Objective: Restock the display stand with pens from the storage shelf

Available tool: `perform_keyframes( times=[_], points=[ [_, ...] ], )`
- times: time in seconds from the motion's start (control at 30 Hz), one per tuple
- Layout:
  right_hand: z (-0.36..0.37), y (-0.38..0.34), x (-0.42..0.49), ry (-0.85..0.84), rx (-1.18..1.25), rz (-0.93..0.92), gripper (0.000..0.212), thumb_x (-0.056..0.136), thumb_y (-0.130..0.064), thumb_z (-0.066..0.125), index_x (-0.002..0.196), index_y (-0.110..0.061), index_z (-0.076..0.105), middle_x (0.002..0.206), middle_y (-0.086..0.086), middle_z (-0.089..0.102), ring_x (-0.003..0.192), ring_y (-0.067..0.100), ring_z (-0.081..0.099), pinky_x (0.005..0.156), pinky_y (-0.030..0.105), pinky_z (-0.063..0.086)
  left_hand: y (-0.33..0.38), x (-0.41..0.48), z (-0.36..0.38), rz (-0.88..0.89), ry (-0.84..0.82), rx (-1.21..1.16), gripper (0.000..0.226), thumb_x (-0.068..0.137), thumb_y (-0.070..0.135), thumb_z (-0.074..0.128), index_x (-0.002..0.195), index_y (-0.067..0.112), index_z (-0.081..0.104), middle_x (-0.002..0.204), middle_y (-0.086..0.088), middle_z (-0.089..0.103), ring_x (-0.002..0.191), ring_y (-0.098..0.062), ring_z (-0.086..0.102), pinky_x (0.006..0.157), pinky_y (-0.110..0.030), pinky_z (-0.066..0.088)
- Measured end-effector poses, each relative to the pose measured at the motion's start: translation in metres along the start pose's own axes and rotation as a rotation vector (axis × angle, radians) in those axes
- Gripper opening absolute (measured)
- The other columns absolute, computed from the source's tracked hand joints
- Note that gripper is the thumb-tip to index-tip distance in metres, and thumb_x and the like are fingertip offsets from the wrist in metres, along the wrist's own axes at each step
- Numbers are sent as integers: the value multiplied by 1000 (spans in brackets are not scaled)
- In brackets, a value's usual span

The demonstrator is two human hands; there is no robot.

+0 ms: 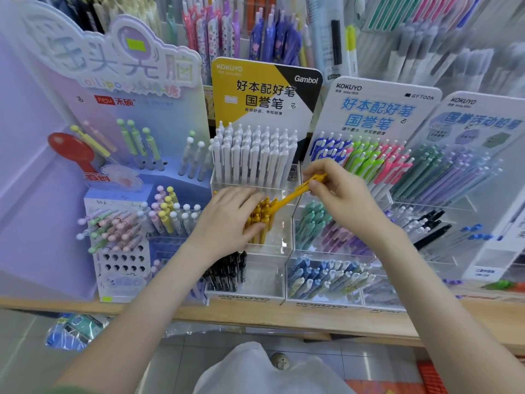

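Head view: left hand (230, 217) curled round yellow pen bunch (264, 211) in middle tier of clear Kokuyo display stand (264, 277), at front edge of surface (255, 315); right hand (338, 194) pinches single yellow pen (287, 199), tip angled toward bunch. Step, judged: slotting pen in. Next move: stand it upright beside bunch, then release.

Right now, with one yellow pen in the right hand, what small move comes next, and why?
Probably slide the yellow pen down into the clear compartment beside the yellow bunch. The right hand pinches it tilted, its lower end at the bunch; the left hand grips those pens together, and the compartment shows bare room beside them.
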State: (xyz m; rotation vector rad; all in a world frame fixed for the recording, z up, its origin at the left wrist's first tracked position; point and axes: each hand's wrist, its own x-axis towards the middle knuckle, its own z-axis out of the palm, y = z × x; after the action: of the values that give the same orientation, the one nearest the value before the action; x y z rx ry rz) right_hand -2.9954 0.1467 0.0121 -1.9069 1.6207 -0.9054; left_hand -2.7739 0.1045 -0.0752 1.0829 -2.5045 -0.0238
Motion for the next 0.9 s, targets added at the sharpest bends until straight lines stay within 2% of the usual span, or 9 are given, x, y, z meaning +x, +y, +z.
perform_keyframes(
  times=[0.1,0.17,0.23,0.3,0.43,0.57,0.7,0.8,0.9],
  points=[
    [9,4,1,-116,-164,-35,13,96,-10,49,108,-13,53,95,5,64,88,21,60,76,27,46,-4,-3,7,19,-7,89,55,87,46,50,129,10,56,125,-9,60,115,-26,56,100,-38,38],
    [18,8,3,-170,-246,-64,14,96,-10,49,109,-9,53,98,8,63,89,23,59,76,30,45,-3,-3,6,23,1,99,54,88,45,50,129,10,56,125,-9,60,114,-27,56,99,-37,39],
    [27,13,4,-207,-295,-85,16,96,-10,48,111,-7,54,103,7,62,91,22,58,80,31,46,-3,-3,6,29,13,111,53,88,45,50,128,10,55,125,-10,60,114,-26,56,99,-37,39],
    [34,15,5,-212,-325,-117,19,97,-10,48,114,-6,55,106,5,59,90,16,53,81,25,43,-3,-3,7,39,25,129,53,88,44,51,128,10,56,125,-10,60,114,-27,56,98,-37,39],
    [40,15,10,-166,-351,-157,19,98,-13,47,113,-7,56,105,5,59,90,16,52,80,28,45,-3,-3,8,54,38,160,53,88,43,51,127,8,56,125,-12,60,113,-27,57,97,-39,41],
    [44,20,11,-205,-401,-161,18,98,-11,47,114,-8,54,104,3,57,87,9,48,78,23,43,-4,-3,9,63,48,186,54,88,43,51,128,8,55,124,-13,60,113,-28,57,96,-39,41],
    [58,21,5,-313,-433,-149,21,96,-12,49,116,-8,44,96,12,63,84,28,61,74,41,51,-4,-3,10,58,30,200,54,89,44,50,128,7,56,124,-13,60,113,-28,56,97,-39,42],
    [63,19,5,-314,-443,-105,22,96,-12,48,115,-6,40,87,15,62,75,31,60,68,46,51,-5,-3,11,60,31,196,54,89,43,51,128,7,56,121,-12,61,111,-27,57,96,-39,42],
    [66,14,8,-332,-514,-95,25,96,-12,48,118,-6,38,87,16,63,76,33,61,67,47,52,-5,-2,12,75,66,197,53,87,42,54,126,6,57,118,-11,62,108,-27,57,94,-38,41]
  ],
)
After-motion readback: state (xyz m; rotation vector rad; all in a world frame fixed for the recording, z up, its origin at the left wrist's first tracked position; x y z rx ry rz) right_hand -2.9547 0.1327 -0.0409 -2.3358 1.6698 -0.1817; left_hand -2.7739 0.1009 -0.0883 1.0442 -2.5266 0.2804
